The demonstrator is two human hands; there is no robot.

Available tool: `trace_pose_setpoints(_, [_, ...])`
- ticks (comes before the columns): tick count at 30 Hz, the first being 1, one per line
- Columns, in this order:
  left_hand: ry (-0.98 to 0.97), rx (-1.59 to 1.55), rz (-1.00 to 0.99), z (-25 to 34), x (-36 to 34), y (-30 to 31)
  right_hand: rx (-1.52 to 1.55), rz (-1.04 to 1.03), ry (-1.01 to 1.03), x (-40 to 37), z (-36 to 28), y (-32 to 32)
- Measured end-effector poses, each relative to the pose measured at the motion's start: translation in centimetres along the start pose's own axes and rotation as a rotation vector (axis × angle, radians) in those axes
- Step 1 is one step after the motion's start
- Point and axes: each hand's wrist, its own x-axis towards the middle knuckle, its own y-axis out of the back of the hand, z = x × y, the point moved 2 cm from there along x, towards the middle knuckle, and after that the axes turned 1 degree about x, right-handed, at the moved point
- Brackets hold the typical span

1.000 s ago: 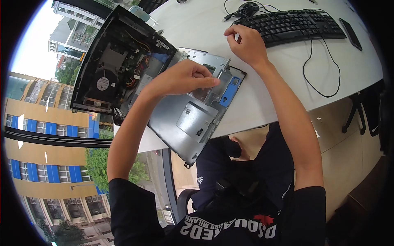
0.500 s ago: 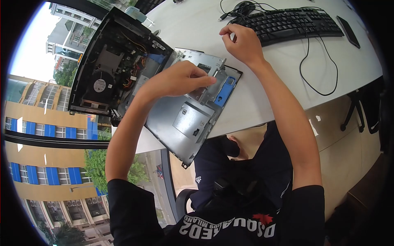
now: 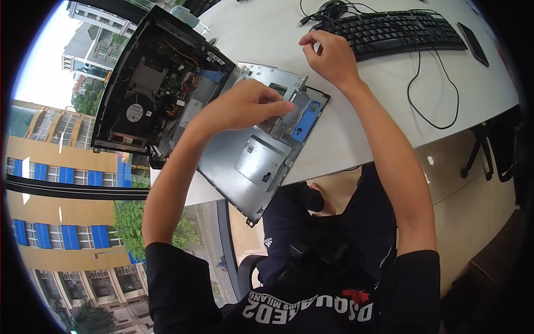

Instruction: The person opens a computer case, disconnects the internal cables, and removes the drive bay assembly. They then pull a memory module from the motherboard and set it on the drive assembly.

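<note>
An opened black computer case [image 3: 150, 83] with a fan and cables lies at the table's left edge. Beside it rests its grey metal side panel [image 3: 245, 167], which carries a metal bracket [image 3: 289, 119] and a blue plastic clip [image 3: 305, 119]. My left hand [image 3: 247, 106] rests on the panel with its fingertips pinched at the bracket. My right hand [image 3: 331, 55] is raised above the table near the keyboard, fingers curled together as if pinching something too small to see.
A black keyboard [image 3: 400, 30] with trailing cables [image 3: 423, 94] and a mouse [image 3: 334, 8] lie at the back. A dark phone [image 3: 473, 36] sits at the far right. The white table [image 3: 361, 128] ends near my lap; a window is on the left.
Both hands stay in almost the same places. My left fingertips have shifted slightly on the bracket, and the view has moved a little.
</note>
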Motion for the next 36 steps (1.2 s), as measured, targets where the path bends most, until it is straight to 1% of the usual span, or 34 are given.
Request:
trace_pose_setpoints(6, [0.007,-0.006,0.048,0.3,-0.5,-0.3,-0.003,-0.001,0.006,0.1,0.2,0.0])
trace_pose_setpoints(9, [-0.007,0.006,-0.005,0.7,-0.3,-0.3,-0.005,-0.009,-0.001,0.1,0.0,0.1])
trace_pose_setpoints(12, [-0.040,0.059,0.018,1.3,-0.5,-0.8,-0.002,-0.001,0.014,0.1,0.1,0.0])
trace_pose_setpoints(19, [-0.004,0.035,0.020,0.9,-0.5,0.1,-0.009,0.006,0.004,0.0,0.0,0.1])
trace_pose_setpoints(22, [0.013,0.034,0.024,1.0,-0.7,0.5,-0.024,0.029,0.061,0.0,0.4,-0.2])
trace_pose_setpoints(27, [0.009,-0.004,0.014,0.3,-0.6,0.0,-0.021,0.019,0.028,-0.1,0.3,-0.1])
trace_pose_setpoints(30, [0.030,0.024,0.025,0.6,-0.6,0.3,-0.019,0.012,0.010,-0.1,0.0,0.1])
trace_pose_setpoints(33, [-0.004,0.019,0.015,0.0,-0.4,0.0,-0.010,0.012,0.012,0.0,0.2,-0.1])
trace_pose_setpoints(36, [0.022,-0.007,0.010,0.2,-0.4,-0.1,-0.017,0.013,0.004,0.0,0.4,-0.2])
